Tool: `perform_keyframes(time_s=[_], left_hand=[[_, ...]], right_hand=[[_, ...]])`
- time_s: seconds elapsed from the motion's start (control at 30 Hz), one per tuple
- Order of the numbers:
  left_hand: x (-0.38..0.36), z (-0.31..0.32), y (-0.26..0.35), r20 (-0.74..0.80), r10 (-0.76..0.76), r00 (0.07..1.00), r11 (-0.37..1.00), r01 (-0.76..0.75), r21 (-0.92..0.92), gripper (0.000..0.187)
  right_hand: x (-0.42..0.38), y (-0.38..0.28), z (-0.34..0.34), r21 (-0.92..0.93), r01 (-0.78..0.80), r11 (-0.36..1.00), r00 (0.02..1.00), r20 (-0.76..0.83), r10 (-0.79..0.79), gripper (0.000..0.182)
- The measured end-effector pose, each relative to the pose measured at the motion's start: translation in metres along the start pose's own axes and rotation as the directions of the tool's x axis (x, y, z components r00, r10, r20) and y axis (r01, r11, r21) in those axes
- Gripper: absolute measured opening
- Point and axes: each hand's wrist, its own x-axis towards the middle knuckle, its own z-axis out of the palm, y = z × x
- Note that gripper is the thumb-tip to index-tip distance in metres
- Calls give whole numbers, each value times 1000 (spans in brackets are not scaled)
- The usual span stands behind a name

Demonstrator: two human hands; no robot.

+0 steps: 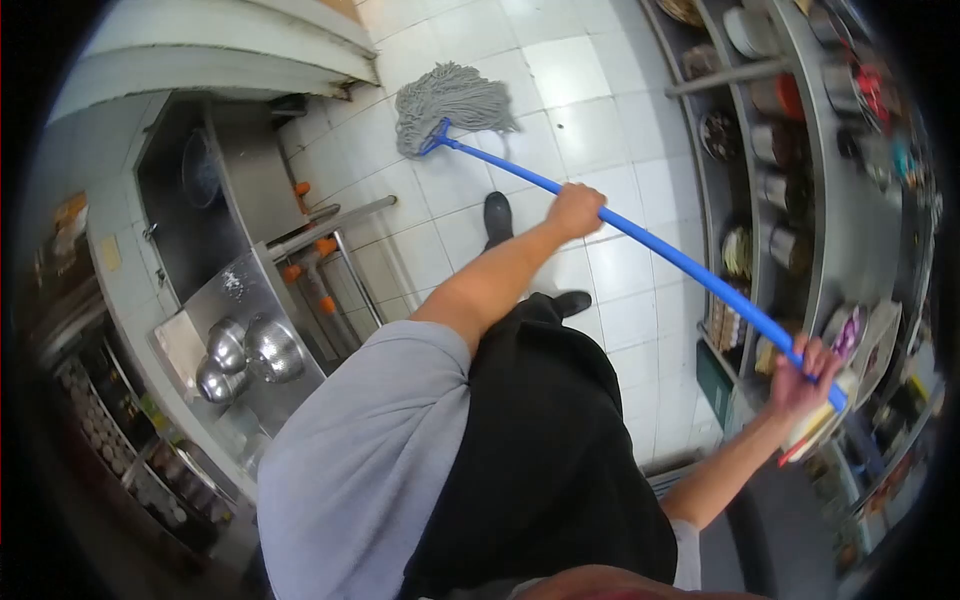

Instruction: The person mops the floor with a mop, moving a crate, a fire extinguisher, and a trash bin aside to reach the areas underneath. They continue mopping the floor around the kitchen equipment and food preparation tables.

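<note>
A mop with a long blue handle (685,265) slants across the view in front of me. Its grey string head (455,103) lies spread on the tiled floor at the top, joined by a blue clamp. Partway along the handle, my left hand (577,211) is wrapped around it. My right hand (803,376) grips the handle close to its upper end at the right, beside the metal shelves. Both of my arms are stretched away from the body, and a black apron (545,450) covers my front.
White floor tiles (570,130) run under my dark boots (497,215). On the left stand a steel sink (255,165), metal pipes with orange fittings, and steel bowls (272,348) on a counter. Shelves (740,120) holding jars and containers line the right side.
</note>
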Motion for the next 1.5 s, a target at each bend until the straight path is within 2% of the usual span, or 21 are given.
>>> perform_keyframes(time_s=[0.13, 0.23, 0.27, 0.3, 0.33, 0.43, 0.5, 0.57, 0.6, 0.7, 0.83, 0.9, 0.97, 1.1, 1.17, 1.23, 1.27, 1.3, 1.33, 1.4, 1.5], left_hand=[[-31, -72, -168, -172, -217, 961, 969, 233, 84, 9], [-84, -110, -291, -216, -340, 915, 894, 386, 229, 7], [-101, -130, -314, -202, -422, 884, 842, 465, 275, 7], [-120, -143, -336, -177, -519, 836, 790, 549, 273, 14], [-138, -153, -345, -162, -616, 771, 724, 635, 270, 22], [-192, -144, -384, -132, -824, 551, 516, 826, 228, 45], [-214, -147, -358, -81, -874, 479, 454, 864, 217, 55], [-240, -106, -395, -140, -835, 532, 533, 845, 36, 56], [-242, -82, -397, -159, -813, 560, 573, 818, -50, 57], [-188, -83, -277, -225, -852, 473, 479, 877, 32, 59], [-124, -18, -164, -269, -623, 734, 706, 676, 210, 45], [-89, 33, -103, -381, -473, 794, 850, 526, 41, 35], [-50, 74, -19, -468, -409, 783, 907, 403, -119, 30], [28, 126, 146, -564, -184, 805, 982, 125, -143, 25], [57, 120, 231, -484, -73, 872, 982, -21, -187, 34], [83, 123, 294, -416, 117, 902, 962, -207, -178, 33], [96, 125, 318, -276, 166, 947, 970, -207, -126, 30], [113, 129, 330, -183, 284, 941, 947, -305, -104, 27], [127, 126, 343, -54, 306, 950, 948, -310, -74, 27], [157, 136, 360, 1, 392, 920, 913, -389, -122, 26], [178, 151, 394, -32, 284, 958, 944, -286, -163, 23]], right_hand=[[84, 129, 138, 87, -120, 989, 991, 67, 114, 48], [88, 239, 201, 48, -175, 983, 980, 107, 169, 49], [77, 264, 230, -52, -204, 978, 974, 93, 208, 46], [68, 294, 237, -96, -214, 972, 970, 93, 223, 45], [57, 314, 242, -25, -276, 961, 944, 182, 276, 44], [14, 342, 258, -223, -460, 859, 802, 309, 510, 41], [-9, 357, 242, -227, -407, 885, 735, 495, 464, 17], [-6, 328, 233, -407, -144, 902, 670, 630, 392, 9], [-5, 310, 224, -404, -135, 905, 684, 623, 380, 9], [0, 256, 181, -385, -135, 913, 750, 563, 348, 11], [-1, 165, 72, -310, -174, 935, 855, 423, 299, 14], [-8, 113, 6, -271, -53, 961, 891, 421, 168, 20], [-26, 50, -47, -240, -5, 971, 929, 357, 93, 29], [-67, -56, -133, -151, 185, 971, 950, 279, -138, 38], [-88, -113, -153, -218, 296, 930, 947, 196, -255, 44], [-105, -170, -171, -323, 410, 853, 906, 247, -342, 49], [-112, -194, -174, -329, 449, 831, 888, 272, -372, 50], [-117, -214, -172, -335, 489, 805, 866, 298, -402, 51], [-120, -229, -165, -321, 485, 813, 865, 313, -392, 50], [-112, -251, -156, -329, 491, 807, 864, 305, -401, 49], [-74, -287, -174, -327, 467, 821, 883, 230, -410, 46]])
